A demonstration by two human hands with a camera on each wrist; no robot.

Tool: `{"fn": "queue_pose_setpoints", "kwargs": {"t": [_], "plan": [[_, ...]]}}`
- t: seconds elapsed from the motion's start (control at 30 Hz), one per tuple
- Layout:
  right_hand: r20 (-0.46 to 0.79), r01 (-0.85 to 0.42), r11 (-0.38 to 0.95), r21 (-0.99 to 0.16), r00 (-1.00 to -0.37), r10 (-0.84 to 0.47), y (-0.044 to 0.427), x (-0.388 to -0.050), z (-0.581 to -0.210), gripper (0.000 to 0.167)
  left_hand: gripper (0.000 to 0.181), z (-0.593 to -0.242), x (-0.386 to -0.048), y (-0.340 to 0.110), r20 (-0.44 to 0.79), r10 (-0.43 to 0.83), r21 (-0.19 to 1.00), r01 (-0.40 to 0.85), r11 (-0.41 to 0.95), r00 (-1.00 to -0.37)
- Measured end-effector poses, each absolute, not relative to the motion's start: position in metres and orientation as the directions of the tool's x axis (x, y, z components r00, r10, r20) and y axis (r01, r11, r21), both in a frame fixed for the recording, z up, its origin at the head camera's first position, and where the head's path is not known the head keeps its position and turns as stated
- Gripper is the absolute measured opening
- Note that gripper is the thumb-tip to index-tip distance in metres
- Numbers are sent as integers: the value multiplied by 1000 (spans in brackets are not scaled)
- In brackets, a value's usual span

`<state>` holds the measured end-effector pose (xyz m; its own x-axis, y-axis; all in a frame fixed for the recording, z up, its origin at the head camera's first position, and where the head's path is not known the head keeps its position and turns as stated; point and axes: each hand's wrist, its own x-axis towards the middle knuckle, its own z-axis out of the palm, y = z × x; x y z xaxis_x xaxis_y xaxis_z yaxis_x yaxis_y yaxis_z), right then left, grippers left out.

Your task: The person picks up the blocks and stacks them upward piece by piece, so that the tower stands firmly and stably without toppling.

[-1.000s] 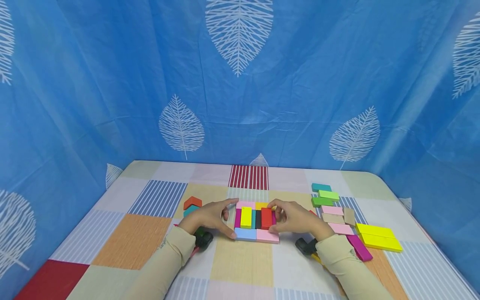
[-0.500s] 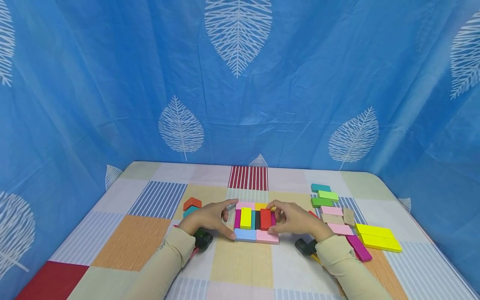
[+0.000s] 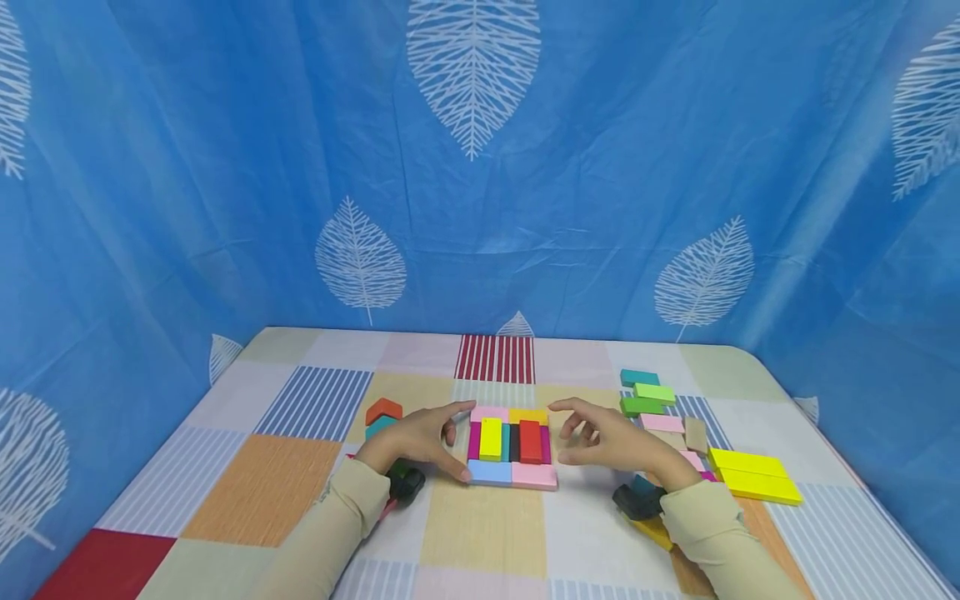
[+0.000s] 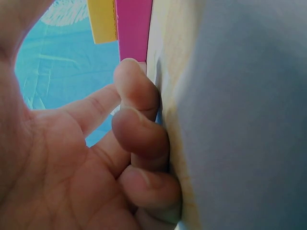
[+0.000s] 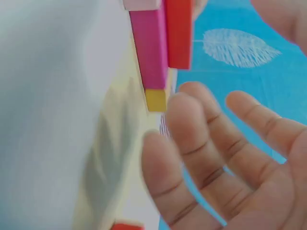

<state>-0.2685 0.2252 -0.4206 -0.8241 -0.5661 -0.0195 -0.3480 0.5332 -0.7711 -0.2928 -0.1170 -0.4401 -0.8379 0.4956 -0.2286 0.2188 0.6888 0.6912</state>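
A flat rectangle of coloured blocks lies mid-table. A light blue block (image 3: 490,472) and a pink block (image 3: 534,476) form its front, an orange-yellow block (image 3: 528,415) part of its back, with magenta blocks (image 5: 149,50) at both sides. A yellow block (image 3: 491,439) and a red block (image 3: 529,442) lie on top, either side of teal and black blocks. My left hand (image 3: 420,437) spans the rectangle's left side, thumb at the light blue block's end, index finger by the back corner. My right hand (image 3: 611,437) hovers just off the right side, fingers loosely bent, holding nothing.
On the right lie loose blocks: teal (image 3: 640,378), lime (image 3: 654,393), green (image 3: 642,407), wooden (image 3: 696,435), and yellow planks (image 3: 757,477). Orange-red (image 3: 384,408) and teal blocks stand behind the left wrist. A blue leaf-print curtain (image 3: 570,167) surrounds the table.
My right hand has let go of the red block and moved a little to the right, its fingers spreading. The red block stays on top. The left hand keeps its place.
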Motion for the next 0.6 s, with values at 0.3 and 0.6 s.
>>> {"fn": "queue_pose_setpoints", "kwargs": {"t": [0.3,0.6], "plan": [[156,-383,340,-859,-828,-538,284,-252,-424,40,110,-441,-290,-116,-241,476,684,200,701,-846],[228,-353,341,-872,-907,-354,340,-235,-427,32,110,-440,-292,-117,-230,491,690,215,691,-840]]}}
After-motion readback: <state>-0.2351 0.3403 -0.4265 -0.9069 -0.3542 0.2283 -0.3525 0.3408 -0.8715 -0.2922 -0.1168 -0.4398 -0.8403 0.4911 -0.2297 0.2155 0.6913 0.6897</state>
